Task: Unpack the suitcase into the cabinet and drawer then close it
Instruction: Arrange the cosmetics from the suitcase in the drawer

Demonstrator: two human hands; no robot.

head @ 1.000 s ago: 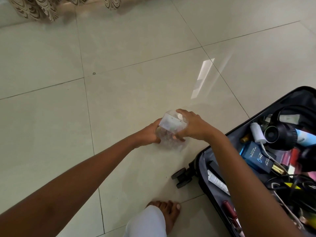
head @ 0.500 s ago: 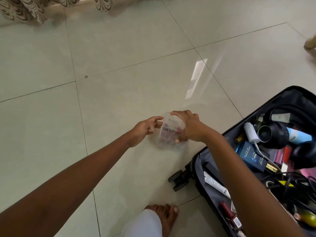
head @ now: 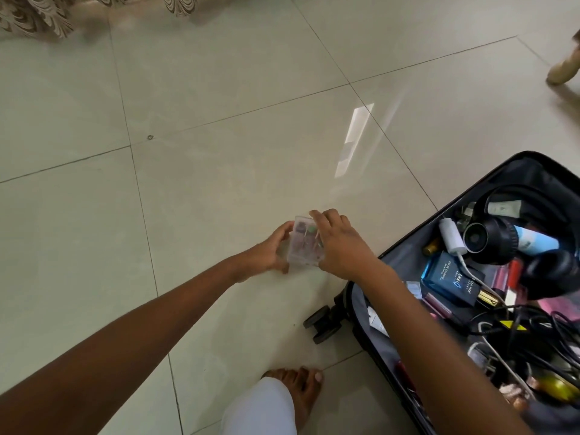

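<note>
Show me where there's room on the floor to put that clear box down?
Plenty: the bare tiles left of the clear box, up to the curtain, and the stretch between the suitcase and the wooden leg. Inside the suitcase it is crowded with headphones, cables and a blue box.

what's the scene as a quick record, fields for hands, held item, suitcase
left hand: grips the clear box on its left side
right hand: grips its right side and top
clear box: small items inside, held beside the suitcase, contact with floor unclear
suitcase: open on the floor, packed with blue cologne box, black headphones, cables
</note>
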